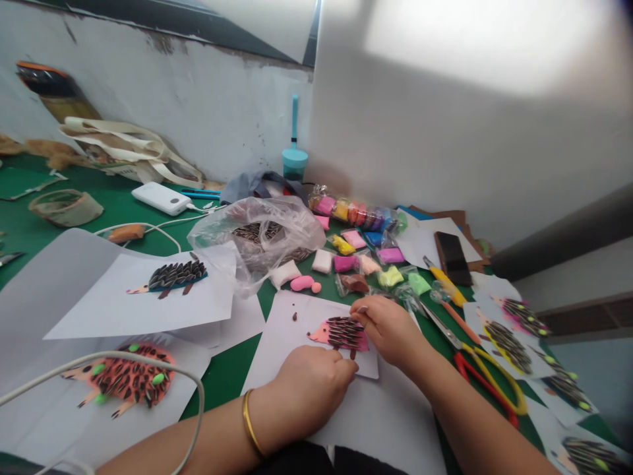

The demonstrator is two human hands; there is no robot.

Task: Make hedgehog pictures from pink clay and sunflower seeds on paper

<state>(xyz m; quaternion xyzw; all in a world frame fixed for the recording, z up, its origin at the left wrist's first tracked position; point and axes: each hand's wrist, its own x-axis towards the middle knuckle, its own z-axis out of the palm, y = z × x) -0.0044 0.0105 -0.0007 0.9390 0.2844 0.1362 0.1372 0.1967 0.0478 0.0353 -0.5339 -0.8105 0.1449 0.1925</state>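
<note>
A left forearm [225, 425] with a gold bangle [250, 423] is nearest, its left hand [311, 386] curled below a pink clay hedgehog [341, 333], the right hand [386, 331] pinched at its rear (whether either grips anything, I cannot tell). The hedgehog lies lengthwise left-to-right on white paper [281, 340], snout leftward, its back striped with dark seeds [346, 328].

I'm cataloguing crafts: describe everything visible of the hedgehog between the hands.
The hedgehog lies on white paper, facing the picture's left. It looks like clay: pale pink face, dark nose, brown legs, brighter pink rear. Dark, seed-like pieces cover most of its back. The right grip overlaps its upper rear; whether the left grip touches it is unclear.
</note>
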